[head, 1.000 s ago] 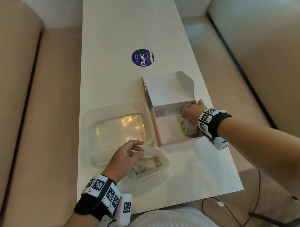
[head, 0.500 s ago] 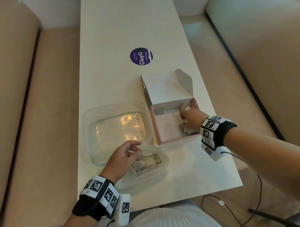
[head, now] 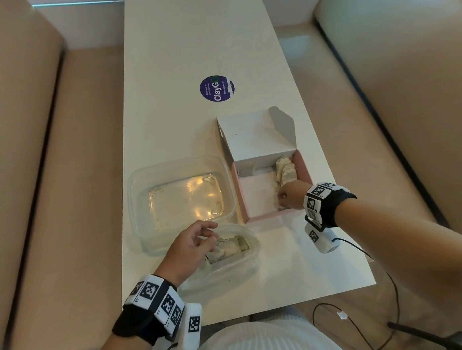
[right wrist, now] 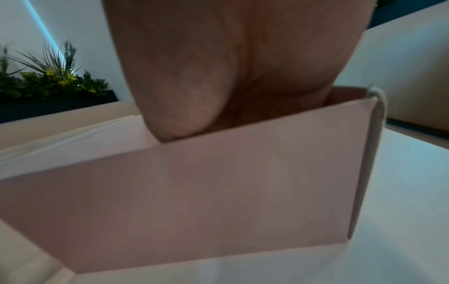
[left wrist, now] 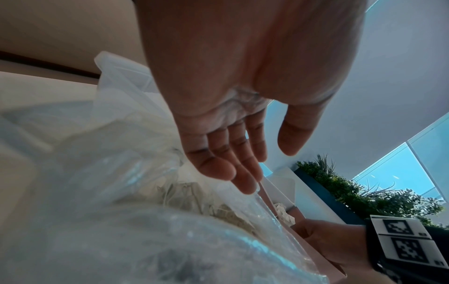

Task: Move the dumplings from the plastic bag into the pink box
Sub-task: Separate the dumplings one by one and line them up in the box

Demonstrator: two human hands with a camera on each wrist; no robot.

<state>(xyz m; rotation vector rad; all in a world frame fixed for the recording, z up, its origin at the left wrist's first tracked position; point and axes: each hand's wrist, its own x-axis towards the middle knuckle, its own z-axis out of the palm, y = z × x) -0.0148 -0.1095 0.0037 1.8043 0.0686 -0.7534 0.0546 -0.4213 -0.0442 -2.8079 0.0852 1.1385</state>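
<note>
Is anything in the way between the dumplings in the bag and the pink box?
Nothing visible. The bag lies just in front of the pink box, whose lid is open. The left hand hovers open over the bag's dumplings; the right hand is inside the box.

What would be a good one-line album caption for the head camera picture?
Right hand reaches into the pink box beside dumplings; left hand hovers over the plastic bag.
</note>
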